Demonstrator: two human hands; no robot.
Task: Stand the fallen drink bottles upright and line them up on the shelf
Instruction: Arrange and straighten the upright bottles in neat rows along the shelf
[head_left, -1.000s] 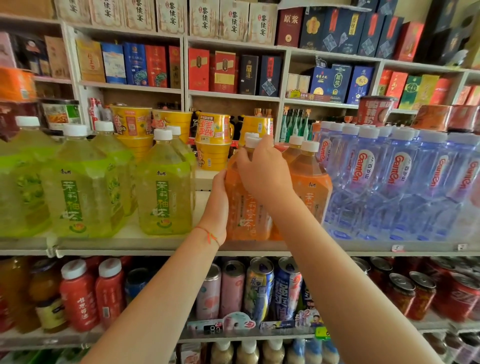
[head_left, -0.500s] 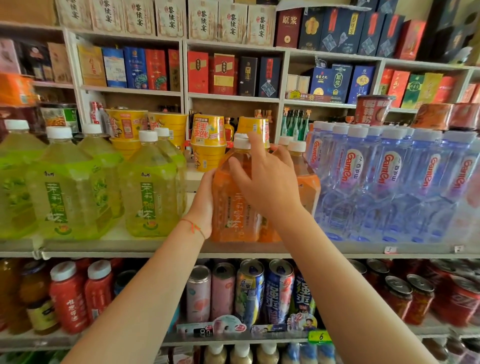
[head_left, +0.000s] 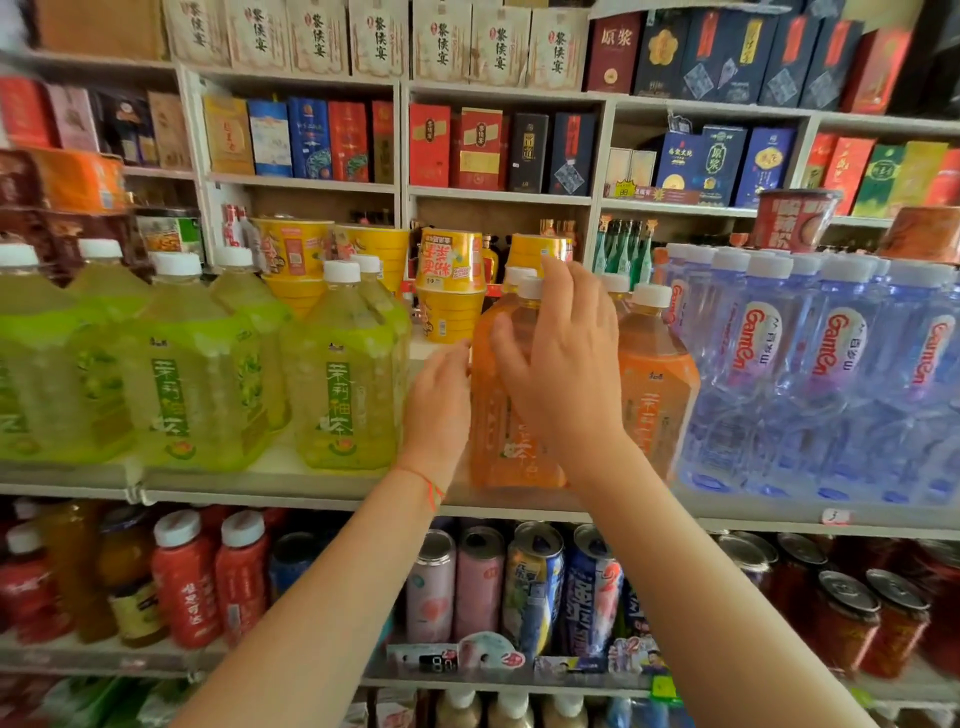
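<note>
Both hands, left (head_left: 441, 400) and right (head_left: 558, 364), grip loose and open around upright orange bottle (head_left: 501, 415); should square it with its neighbour (head_left: 657, 384).

Right hand: the right hand (head_left: 563, 364), a second ago clasped over the shoulder of the upright orange plastic tea bottle with a white cap (head_left: 511, 395), now has its fingers spread and lifted, the grip loosened, thumb across the bottle's front.
Left hand: the left hand (head_left: 441, 405), earlier pressed flat to the bottle's left side, now only brushes it with the fingertips.
Orange bottle: more of its neck and cap shows than before.
Camera view: the shelf front edge (head_left: 311, 493) sits slightly lower in frame.
</note>
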